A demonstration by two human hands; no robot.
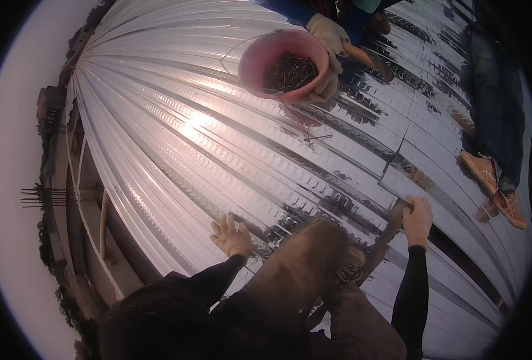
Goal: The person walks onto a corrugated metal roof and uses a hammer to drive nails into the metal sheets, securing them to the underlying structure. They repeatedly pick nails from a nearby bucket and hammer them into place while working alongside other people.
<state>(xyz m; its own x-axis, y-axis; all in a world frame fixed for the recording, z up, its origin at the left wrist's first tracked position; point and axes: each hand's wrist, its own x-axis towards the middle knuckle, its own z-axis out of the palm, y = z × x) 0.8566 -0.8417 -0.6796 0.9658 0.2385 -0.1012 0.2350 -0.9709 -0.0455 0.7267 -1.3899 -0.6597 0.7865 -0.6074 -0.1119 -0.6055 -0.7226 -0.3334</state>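
Note:
My left hand point(233, 236) wears a pale glove and rests on the ribbed metal decking point(176, 150), fingers spread. To the right of my bent knee, my right hand point(418, 221) is closed, low over the decking near a sheet's edge. A dark shape shows beside its fingers; I cannot make out what it holds. Ahead, a co-worker's gloved hands point(328, 36) are at a pink bucket point(251, 66) holding many dark, thin metal pieces point(293, 72). A wooden-handled tool point(365, 57), its kind unclear, is by the upper glove.
Another person's legs point(497, 102) and orange shoes point(488, 174) are at the right. Dark wet-looking patches point(362, 96) mark the sheets. At left the decking ends at an edge point(98, 240), with beams and poles point(103, 225) below and protruding bars point(49, 197) beyond.

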